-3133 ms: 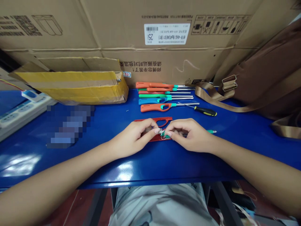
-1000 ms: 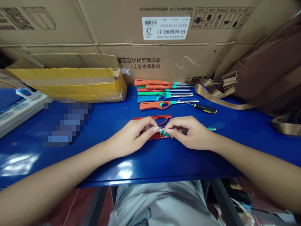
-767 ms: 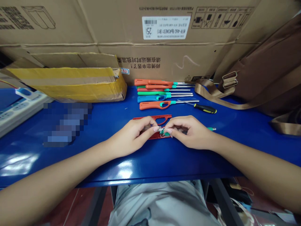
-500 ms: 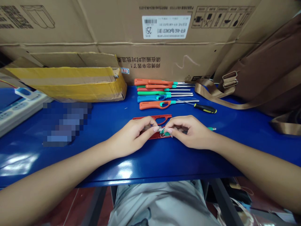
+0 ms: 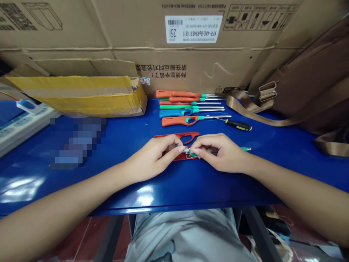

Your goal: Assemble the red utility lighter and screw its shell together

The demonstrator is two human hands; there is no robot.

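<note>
Low over the table, my left hand [image 5: 159, 156] is closed, thumb and fingers pinching a translucent part [image 5: 186, 150] of an opened gas lighter. My right hand [image 5: 219, 154] is closed too, its fingertips meeting just beside that part; what they pinch is too small and covered to name. Beneath both hands lies a red lighter shell half [image 5: 180, 157], with a thin pale wire and a green piece [image 5: 193, 155] at it. A second red shell half [image 5: 195, 135] with a trigger opening rests just behind. A green-ended tip [image 5: 246, 149] sticks out past my right hand.
Several orange, red, green and blue gas lighters [image 5: 178, 121] lie in a row behind, beside a black-and-yellow screwdriver [image 5: 238, 125]. A yellow-taped carton [image 5: 95, 103] and a white power strip [image 5: 29, 122] stand left. A brown strap [image 5: 253, 112] lies right; a big cardboard box [image 5: 131, 32] blocks the back.
The camera view has shifted very slightly. Both hands stay at the opened lighter with nearly the same grip; the right fingertips have barely moved.
</note>
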